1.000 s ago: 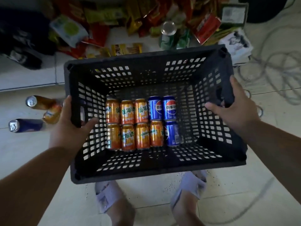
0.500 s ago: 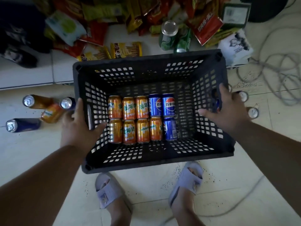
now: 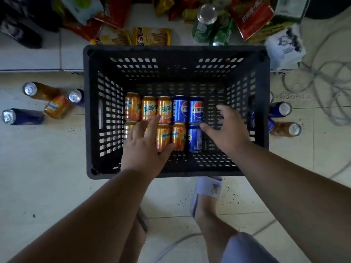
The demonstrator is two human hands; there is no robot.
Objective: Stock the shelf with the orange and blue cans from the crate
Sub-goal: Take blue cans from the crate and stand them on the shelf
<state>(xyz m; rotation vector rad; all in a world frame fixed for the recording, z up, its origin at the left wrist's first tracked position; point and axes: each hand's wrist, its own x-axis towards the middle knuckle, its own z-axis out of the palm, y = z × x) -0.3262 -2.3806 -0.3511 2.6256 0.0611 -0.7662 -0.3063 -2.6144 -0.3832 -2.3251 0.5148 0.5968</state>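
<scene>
Pale floor tiles (image 3: 47, 168) hold a big black plastic crate with holes in its walls (image 3: 102, 111), which sits right in front of a low white shelf (image 3: 38, 59) piled with bright snack bags (image 3: 152, 36). Inside the crate, on its bottom, lie two rows of shiny orange cans (image 3: 149, 111) and blue cans (image 3: 196, 110), side by side and touching. Both hands reach down into the crate. Left hand (image 3: 146, 147) hangs over the near row of orange cans with its fingers spread wide, holding nothing. Right hand (image 3: 226, 130) is spread wide too, just beside the blue cans, and holds nothing. More cans (image 3: 57, 107) stand and lie on the floor by the left and right sides of the crate. One foot in a pale slipper (image 3: 207, 188) stands near the crate's front edge.
</scene>
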